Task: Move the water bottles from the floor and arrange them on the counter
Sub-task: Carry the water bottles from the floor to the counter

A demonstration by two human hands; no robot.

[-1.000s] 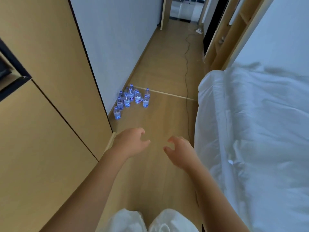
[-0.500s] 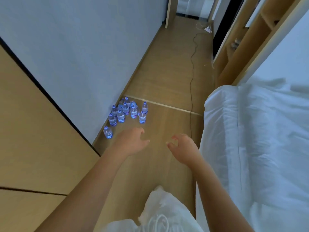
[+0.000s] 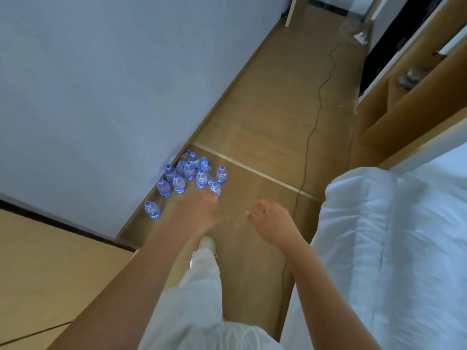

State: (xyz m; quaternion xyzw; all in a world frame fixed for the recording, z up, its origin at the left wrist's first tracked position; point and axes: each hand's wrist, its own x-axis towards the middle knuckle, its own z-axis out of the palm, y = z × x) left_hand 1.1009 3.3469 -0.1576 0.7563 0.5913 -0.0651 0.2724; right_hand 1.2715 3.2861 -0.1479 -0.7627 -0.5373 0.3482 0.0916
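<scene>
Several small clear water bottles (image 3: 190, 173) with blue caps stand clustered on the wooden floor against the white wall. One bottle (image 3: 151, 209) stands apart, nearer to me along the wall. My left hand (image 3: 202, 210) reaches forward above the floor just short of the cluster, blurred, fingers loosely spread and holding nothing. My right hand (image 3: 271, 222) hangs beside it to the right, fingers loosely curled, empty. No counter is in view.
A bed with white bedding (image 3: 394, 236) fills the right side. A wooden cabinet face (image 3: 50, 274) runs along the left. A dark cable (image 3: 318, 102) trails over the floor. A wooden shelf unit (image 3: 404, 92) stands at far right. My leg and foot (image 3: 206, 248) step forward.
I have walked closer to the bottles, which now sit larger and lower in view. Both hands stay held out in front, empty. A foot has stepped forward.
</scene>
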